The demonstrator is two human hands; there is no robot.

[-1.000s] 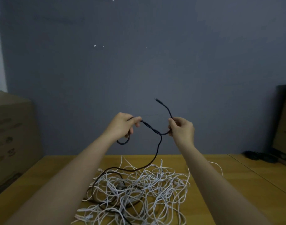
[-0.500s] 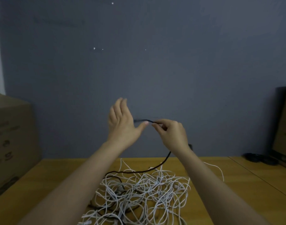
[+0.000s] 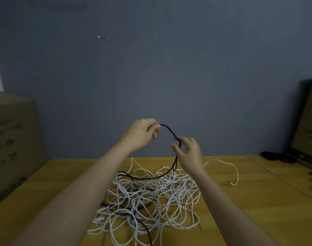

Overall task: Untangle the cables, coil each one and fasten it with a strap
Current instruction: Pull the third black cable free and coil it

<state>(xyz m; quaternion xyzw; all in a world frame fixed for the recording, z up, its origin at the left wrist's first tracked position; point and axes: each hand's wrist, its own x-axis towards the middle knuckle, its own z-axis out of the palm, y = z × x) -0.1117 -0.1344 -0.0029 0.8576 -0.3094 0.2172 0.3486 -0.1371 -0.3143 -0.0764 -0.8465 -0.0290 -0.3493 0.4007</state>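
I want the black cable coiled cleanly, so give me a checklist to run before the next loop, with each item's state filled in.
1. Left hand grips the black cable: ok.
2. Right hand has a grip on the cable: ok, pinched at the fingertips.
3. Cable free of the white cable tangle: not ok, it runs down into it.
4. Coil formed in the left hand: cannot tell, fingers hide it.
5. Strap within reach: cannot tell, none visible on the table.
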